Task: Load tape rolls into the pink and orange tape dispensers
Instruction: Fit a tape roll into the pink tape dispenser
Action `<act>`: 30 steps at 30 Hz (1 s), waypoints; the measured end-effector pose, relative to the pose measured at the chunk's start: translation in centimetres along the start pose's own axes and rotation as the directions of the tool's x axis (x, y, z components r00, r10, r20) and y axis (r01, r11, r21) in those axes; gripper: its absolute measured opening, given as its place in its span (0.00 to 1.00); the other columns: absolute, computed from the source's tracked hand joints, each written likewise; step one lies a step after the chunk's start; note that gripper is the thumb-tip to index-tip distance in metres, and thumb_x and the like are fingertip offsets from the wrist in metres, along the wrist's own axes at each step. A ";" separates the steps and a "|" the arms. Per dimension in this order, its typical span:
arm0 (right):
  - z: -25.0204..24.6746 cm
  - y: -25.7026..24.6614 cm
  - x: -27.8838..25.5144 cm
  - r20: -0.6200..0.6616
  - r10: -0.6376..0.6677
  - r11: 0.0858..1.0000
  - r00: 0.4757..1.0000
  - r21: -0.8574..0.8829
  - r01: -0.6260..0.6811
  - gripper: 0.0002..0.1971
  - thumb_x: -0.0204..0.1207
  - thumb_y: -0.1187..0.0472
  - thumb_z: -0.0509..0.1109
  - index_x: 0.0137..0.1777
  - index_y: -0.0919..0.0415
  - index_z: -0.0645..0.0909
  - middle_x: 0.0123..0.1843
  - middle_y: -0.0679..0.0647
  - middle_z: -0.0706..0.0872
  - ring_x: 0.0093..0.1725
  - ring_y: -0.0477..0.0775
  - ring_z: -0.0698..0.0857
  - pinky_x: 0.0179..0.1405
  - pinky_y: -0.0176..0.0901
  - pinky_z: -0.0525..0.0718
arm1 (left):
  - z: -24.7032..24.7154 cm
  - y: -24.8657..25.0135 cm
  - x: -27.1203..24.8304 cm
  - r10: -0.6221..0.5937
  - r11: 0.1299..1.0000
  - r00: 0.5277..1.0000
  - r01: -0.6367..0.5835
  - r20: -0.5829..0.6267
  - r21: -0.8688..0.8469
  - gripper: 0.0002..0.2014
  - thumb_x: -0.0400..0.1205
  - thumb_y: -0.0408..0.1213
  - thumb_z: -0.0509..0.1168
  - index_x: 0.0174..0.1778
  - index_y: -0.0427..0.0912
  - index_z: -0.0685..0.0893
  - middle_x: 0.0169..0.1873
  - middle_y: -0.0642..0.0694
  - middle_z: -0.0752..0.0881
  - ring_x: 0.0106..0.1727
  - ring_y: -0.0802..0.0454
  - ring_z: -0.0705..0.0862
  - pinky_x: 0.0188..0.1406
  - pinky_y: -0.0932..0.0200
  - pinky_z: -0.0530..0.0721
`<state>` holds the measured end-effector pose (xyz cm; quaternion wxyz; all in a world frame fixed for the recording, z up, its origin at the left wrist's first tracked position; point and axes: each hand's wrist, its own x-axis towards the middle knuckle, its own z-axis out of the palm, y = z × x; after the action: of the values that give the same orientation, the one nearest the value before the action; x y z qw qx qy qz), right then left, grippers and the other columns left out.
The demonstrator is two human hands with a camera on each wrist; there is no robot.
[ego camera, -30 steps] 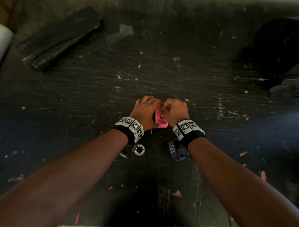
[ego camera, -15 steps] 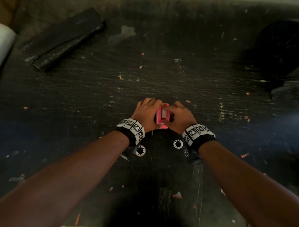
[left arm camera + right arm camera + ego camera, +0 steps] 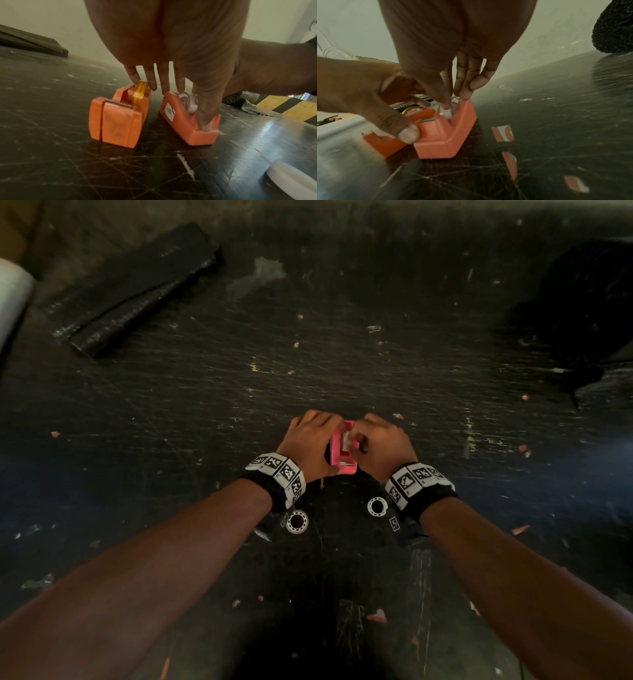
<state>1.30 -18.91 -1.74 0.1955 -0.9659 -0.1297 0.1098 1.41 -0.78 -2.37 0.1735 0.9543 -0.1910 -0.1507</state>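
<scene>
The pink dispenser (image 3: pixel 342 455) stands on the black table between my hands. My left hand (image 3: pixel 320 440) grips it, the thumb (image 3: pixel 205 121) on its near end and fingers on its far side. A white tape roll (image 3: pixel 187 102) sits in its cradle. My right hand (image 3: pixel 358 440) reaches in from above, and its thumb and fingers (image 3: pixel 448 106) pinch that roll. The orange dispenser (image 3: pixel 116 119) stands just left of the pink one with a yellow tape roll (image 3: pixel 140 90) in it. In the head view my left hand hides it.
A folded black mat (image 3: pixel 133 289) lies at the back left and a dark bundle (image 3: pixel 582 313) at the back right. A white object (image 3: pixel 10 296) sits at the left edge. Small orange scraps (image 3: pixel 503 133) litter the scratched table (image 3: pixel 342 354).
My right wrist has swung out to the right and its fingers have shifted on top of the pink dispenser. My left hand has kept its hold in the same spot.
</scene>
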 end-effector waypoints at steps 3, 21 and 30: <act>0.3 -0.1 -0.4 -0.012 -0.024 1.000 1.000 0.014 0.024 0.02 0.76 0.58 0.74 0.47 0.53 0.84 0.51 0.51 0.83 0.43 0.58 0.88 0.39 0.54 0.87 | -0.1 0.1 0.0 0.005 1.000 1.000 -0.005 -0.004 -0.001 0.47 0.66 0.61 0.80 0.79 0.46 0.72 0.77 0.46 0.78 0.80 0.43 0.72 0.77 0.42 0.70; 1.7 -0.8 -5.3 -0.056 -0.030 0.980 0.998 0.193 0.041 0.04 0.75 0.65 0.77 0.46 0.55 0.87 0.47 0.50 0.89 0.41 0.49 0.85 0.43 0.51 0.89 | 0.0 -0.5 0.3 0.045 0.998 0.999 -0.045 0.003 0.043 0.45 0.65 0.64 0.80 0.76 0.53 0.75 0.76 0.51 0.79 0.77 0.45 0.73 0.74 0.42 0.72; 3.4 -1.1 -5.5 -0.018 0.069 0.996 0.997 0.052 -0.068 0.08 0.80 0.55 0.72 0.54 0.48 0.92 0.51 0.48 0.93 0.48 0.53 0.91 0.50 0.48 0.86 | 0.0 -0.3 0.2 0.047 0.998 0.999 -0.047 0.006 0.038 0.42 0.65 0.64 0.80 0.74 0.55 0.76 0.76 0.51 0.78 0.78 0.45 0.73 0.75 0.42 0.70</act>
<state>-5.02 -18.38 -3.49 0.2176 -0.9654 -0.0920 0.1102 1.66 -0.54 -2.50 0.1580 0.9523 -0.2168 -0.1455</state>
